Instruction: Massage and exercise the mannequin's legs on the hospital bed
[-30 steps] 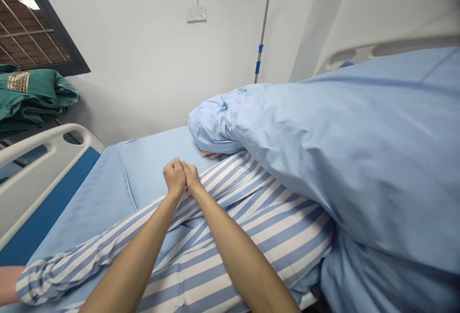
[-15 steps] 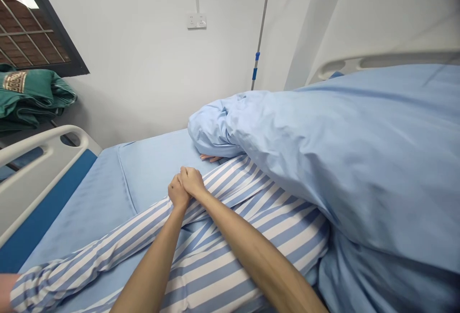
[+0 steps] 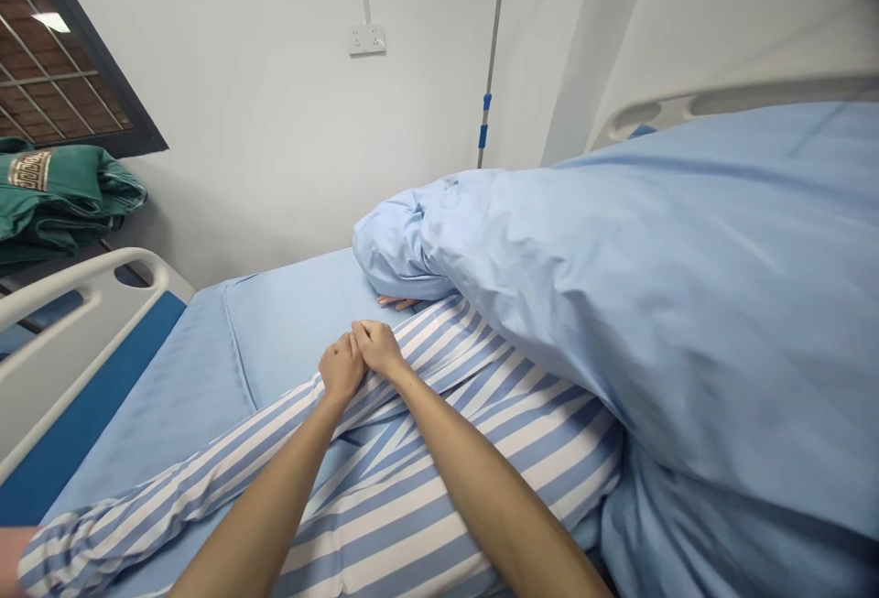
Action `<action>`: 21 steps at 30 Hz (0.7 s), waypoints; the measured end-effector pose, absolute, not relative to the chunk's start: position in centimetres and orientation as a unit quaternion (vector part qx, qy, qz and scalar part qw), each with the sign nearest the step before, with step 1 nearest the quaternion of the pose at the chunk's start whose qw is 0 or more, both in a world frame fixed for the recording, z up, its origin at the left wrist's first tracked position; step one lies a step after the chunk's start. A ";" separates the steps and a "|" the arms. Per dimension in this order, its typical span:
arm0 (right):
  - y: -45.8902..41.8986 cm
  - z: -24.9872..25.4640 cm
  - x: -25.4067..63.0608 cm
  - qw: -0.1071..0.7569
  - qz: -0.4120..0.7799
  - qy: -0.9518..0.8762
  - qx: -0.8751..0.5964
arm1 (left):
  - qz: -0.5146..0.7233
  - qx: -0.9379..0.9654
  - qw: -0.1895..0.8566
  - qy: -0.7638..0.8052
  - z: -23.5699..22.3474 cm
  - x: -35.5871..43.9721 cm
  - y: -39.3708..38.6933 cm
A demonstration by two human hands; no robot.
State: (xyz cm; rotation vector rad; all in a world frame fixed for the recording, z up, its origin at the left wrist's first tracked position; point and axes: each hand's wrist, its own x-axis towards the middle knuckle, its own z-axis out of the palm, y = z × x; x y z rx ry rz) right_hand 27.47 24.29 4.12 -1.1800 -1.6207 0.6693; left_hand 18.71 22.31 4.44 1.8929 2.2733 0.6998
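- Near the middle of the frame, the left hand point(image 3: 342, 366) and the right hand point(image 3: 377, 347) are side by side and touch each other.
- Both hands have the fingers bent inward, like loose fists; the palms are hidden, so I cannot tell if some cloth is gripped inside.
- Under these hands is the far striped trouser leg point(image 3: 223, 459), which goes on a slant from the lower left of the frame up to the centre.
- At the lower left edge, bare skin point(image 3: 14, 554) comes out of its gathered cuff.
- Low in the centre lies the near striped trouser leg point(image 3: 395, 525), partly behind the two forearms.
- On the right half, a large light blue quilt point(image 3: 618, 287) covers the upper part of the lying figure; from its edge, just above the hands, fingers point(image 3: 395, 301) of another hand look out.
- Left of the centre, the blue bed sheet point(image 3: 295, 305) reaches to the footboard point(image 3: 103, 323), which is white with a darker blue panel.
- At the upper left, folded green cloth point(image 3: 69, 181) is below a barred window point(image 3: 61, 58).
- In the upper middle are a wall socket point(image 3: 366, 39) and a hooked metal pole point(image 3: 493, 44).
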 end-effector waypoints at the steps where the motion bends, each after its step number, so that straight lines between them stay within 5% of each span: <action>1: 24.5 4.2 27.5 0.514 0.293 -0.649 -0.479 | 0.239 0.639 0.051 0.729 4.9 18.9 22.6; 6: 25.6 4.5 28.2 0.592 0.399 -0.555 -0.427 | 0.369 0.655 0.076 0.655 6.9 21.0 24.4; 11: 25.8 4.2 28.2 0.612 0.390 -0.526 -0.444 | 0.261 0.637 0.000 0.726 5.1 22.3 24.4; 16: 25.7 4.0 27.9 0.585 0.354 -0.558 -0.470 | 0.172 0.635 -0.035 0.752 4.3 22.3 23.6; 21: 26.1 5.6 28.5 0.469 0.287 -0.626 -0.553 | 0.204 0.607 0.024 0.768 4.9 22.2 23.6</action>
